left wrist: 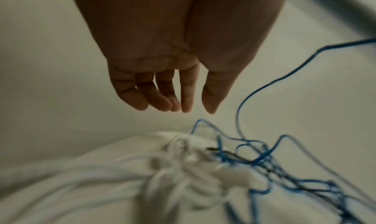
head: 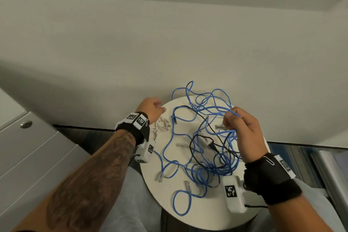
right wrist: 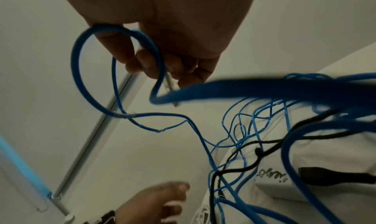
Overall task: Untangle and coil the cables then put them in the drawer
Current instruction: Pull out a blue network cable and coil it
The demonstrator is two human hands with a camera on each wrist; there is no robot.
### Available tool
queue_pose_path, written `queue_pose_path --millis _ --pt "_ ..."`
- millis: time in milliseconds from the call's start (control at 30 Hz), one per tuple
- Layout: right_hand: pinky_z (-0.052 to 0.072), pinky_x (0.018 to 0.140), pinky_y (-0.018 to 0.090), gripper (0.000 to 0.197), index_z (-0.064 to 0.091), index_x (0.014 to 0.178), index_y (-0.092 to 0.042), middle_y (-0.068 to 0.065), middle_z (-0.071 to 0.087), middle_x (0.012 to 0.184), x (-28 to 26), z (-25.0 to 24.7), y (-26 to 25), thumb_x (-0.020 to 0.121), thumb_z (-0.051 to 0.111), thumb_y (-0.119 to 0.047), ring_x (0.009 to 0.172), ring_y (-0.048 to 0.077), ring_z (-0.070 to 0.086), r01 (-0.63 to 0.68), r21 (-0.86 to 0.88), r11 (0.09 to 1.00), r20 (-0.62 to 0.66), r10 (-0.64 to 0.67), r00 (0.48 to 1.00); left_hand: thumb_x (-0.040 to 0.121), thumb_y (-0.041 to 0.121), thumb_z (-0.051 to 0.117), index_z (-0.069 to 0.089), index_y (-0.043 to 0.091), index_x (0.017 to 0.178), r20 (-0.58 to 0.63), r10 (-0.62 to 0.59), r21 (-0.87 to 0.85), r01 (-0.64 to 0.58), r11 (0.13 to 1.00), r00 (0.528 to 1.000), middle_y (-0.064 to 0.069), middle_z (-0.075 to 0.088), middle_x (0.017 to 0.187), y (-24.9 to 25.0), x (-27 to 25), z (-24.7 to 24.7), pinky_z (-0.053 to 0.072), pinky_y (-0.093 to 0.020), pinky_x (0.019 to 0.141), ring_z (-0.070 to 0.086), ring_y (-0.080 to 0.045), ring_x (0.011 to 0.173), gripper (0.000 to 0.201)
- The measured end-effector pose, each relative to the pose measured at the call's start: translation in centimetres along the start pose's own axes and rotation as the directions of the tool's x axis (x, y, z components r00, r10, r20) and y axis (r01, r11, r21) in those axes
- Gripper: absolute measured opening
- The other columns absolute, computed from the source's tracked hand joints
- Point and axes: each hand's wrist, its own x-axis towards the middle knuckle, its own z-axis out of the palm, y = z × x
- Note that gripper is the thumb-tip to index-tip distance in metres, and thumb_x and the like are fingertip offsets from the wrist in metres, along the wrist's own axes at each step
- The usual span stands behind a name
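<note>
Right hand (head: 244, 133): fingers curled round blue cable (head: 199, 156) strands near clear plug end, raised over round table (head: 207, 213). Tangle trailed left and near from grip. Left hand (head: 150, 108): relaxed, held nothing, beside white cable (head: 162, 125) at far left. Right hand nearer tangle.

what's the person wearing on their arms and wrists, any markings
Both forearms are bare, no sleeves. The left forearm carries a large dark tattoo. Each wrist has a black fabric wrist strap with white square-coded marker tags and a white camera box bearing a black-and-white code. A thin black cord runs from the right box.
</note>
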Motion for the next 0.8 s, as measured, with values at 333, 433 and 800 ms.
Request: queue_pose_path --millis 333,433,800 --pt "0.037 0.065 0.036 0.041 0.042 0.057 -0.003 0.016 0.038 0.059 0.5 -1.8 0.3 0.081 0.05 -0.035 0.062 0.04 0.04 -0.002 0.045 0.999 -0.088 0.006 0.996 0.093 0.023 0.063 0.072 0.022 0.106 0.112 0.49 0.163 -0.503 0.849 0.864 -0.004 0.06 0.101 11.1 1.2 0.1 0.048 -0.036 0.088 0.057 -0.019 0.087 0.016" --pt "0.04 0.065 0.036 0.036 0.048 0.059 -0.007 0.006 0.043 0.061 1.4 -2.9 1.4 0.086 0.05 -0.03 0.061 0.021 0.042 -0.065 0.004 0.998 -0.17 0.064 0.983 0.088 0.02 0.069 0.075 0.02 0.09 -0.053 0.522 0.13 -0.512 0.849 0.852 -0.001 0.053 0.101 11.7 1.7 -1.7 0.045 -0.026 0.079 0.054 -0.013 0.076 0.006" --pt "0.05 0.085 0.021 0.027 0.064 0.116 -0.02 -0.001 0.068 0.111 3.0 -3.5 -3.3 0.09 0.068 -0.013 0.095 0.009 0.064 -0.016 -0.116 0.993 -0.175 -0.004 0.985 0.084 0.039 0.073 0.078 0.022 0.085 -0.035 0.573 0.121 -0.566 0.816 0.819 0.015 0.061 0.059 19.8 -5.4 -7.5 0.04 -0.019 0.06 0.052 0.001 0.055 0.018"
